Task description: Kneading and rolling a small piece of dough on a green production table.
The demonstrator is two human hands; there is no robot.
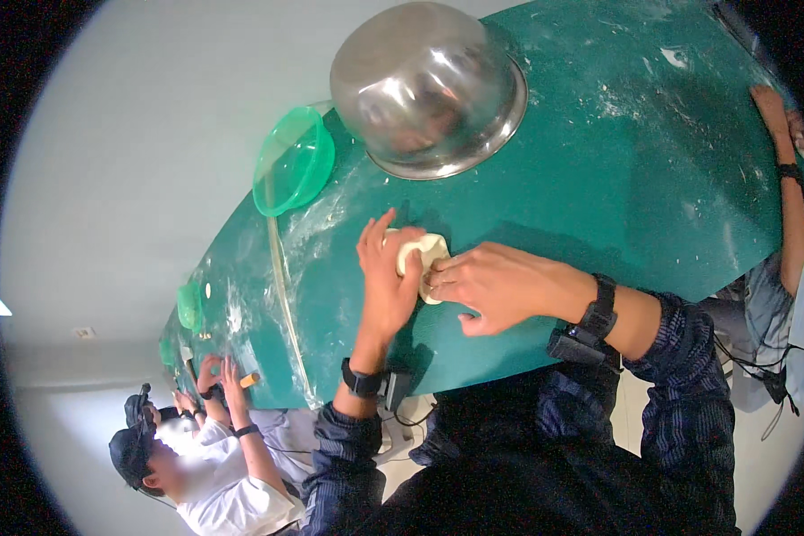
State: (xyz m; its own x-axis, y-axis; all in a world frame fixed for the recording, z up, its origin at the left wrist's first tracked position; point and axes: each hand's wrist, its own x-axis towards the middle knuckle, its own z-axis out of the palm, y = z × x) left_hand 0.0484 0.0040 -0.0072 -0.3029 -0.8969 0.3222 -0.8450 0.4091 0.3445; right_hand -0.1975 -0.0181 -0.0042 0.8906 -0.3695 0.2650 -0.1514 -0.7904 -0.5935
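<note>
A small lump of pale dough (pixel 433 247) is between my two hands over the green tabletop. My left hand (pixel 390 279) cups its left side, the thumb lying across the front of it. From the right, my right hand (pixel 507 288) presses its bent fingertips into the near side of the dough, and its thumb points down apart from the lump. Part of the dough is hidden behind the fingers. Both wrists wear black bands with small devices.
A large steel bowl (pixel 429 98) stands upside down beyond my hands. Left of it sits a translucent green basin (pixel 295 165). White flour smears the green table (pixel 590 170). A co-worker in a white shirt (pixel 241 496) works at the left; another person's arm (pixel 791 196) rests at the right.
</note>
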